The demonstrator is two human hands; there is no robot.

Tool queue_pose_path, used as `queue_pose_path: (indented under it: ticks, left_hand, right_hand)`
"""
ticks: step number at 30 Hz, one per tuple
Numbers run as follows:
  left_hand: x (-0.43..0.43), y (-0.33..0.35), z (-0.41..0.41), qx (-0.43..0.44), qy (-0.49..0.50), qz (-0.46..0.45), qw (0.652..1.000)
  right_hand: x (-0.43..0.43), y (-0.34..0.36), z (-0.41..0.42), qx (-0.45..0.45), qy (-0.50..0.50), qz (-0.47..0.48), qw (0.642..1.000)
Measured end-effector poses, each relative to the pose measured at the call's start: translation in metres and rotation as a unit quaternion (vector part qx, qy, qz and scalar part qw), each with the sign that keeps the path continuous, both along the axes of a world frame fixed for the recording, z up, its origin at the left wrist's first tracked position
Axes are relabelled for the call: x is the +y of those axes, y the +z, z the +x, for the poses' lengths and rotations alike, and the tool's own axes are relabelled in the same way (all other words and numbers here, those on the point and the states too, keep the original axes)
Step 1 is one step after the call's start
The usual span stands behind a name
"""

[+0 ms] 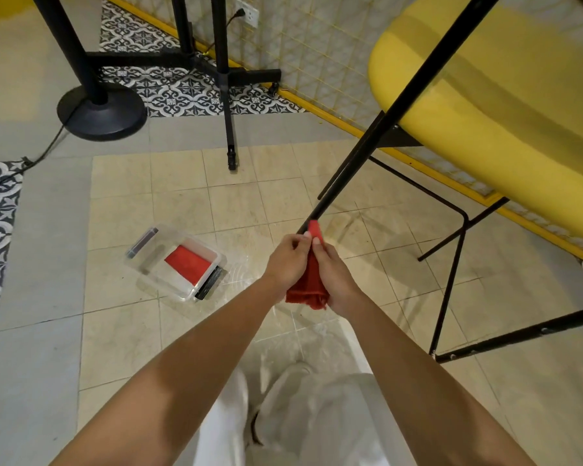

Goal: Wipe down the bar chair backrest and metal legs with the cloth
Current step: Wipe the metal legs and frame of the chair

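Both hands (285,260) (334,274) grip red cloth (308,280) round black chair leg (401,105) — yellow seat (485,105) above.

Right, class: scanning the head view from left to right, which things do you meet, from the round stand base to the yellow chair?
round black stand base → clear plastic box → left hand → red cloth → right hand → yellow chair pad

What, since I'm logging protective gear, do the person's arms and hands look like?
Both forearms are bare up to the frame edge: no sleeves show. The left hand and right hand wear no gloves, and no watch, bracelet or ring is visible.
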State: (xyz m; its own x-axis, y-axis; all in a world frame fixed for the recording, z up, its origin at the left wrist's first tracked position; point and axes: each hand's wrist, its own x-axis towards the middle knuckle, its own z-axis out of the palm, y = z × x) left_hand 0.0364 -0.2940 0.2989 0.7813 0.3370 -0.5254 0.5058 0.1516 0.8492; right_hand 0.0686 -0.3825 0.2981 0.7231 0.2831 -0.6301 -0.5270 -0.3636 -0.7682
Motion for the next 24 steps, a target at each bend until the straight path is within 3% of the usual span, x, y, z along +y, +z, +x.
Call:
queue_pose_path:
  ticks: [4, 9, 15, 20, 24]
  left_hand:
    - [0.010, 0.002, -0.001, -0.013, -0.076, 0.094, 0.993]
    - [0.026, -0.001, 0.000, -0.023, -0.057, 0.014, 0.998]
    - [0.032, -0.013, 0.002, -0.061, 0.071, -0.025, 0.995]
    - [0.023, -0.038, -0.001, -0.041, 0.157, -0.057, 0.985]
    - [0.019, -0.037, 0.015, -0.037, 0.152, -0.047, 0.987]
  right_hand:
    - [0.002, -0.004, -0.003, 0.007, -0.111, 0.026, 0.993]
    - [0.009, -0.001, 0.001, -0.019, -0.173, 0.003, 0.985]
    - [0.024, 0.009, 0.004, -0.131, -0.182, 0.032, 0.974]
    - [0.040, -0.009, 0.013, -0.148, -0.189, 0.025, 0.970]
    - [0.039, -0.034, 0.012, -0.164, -0.166, -0.026, 0.972]
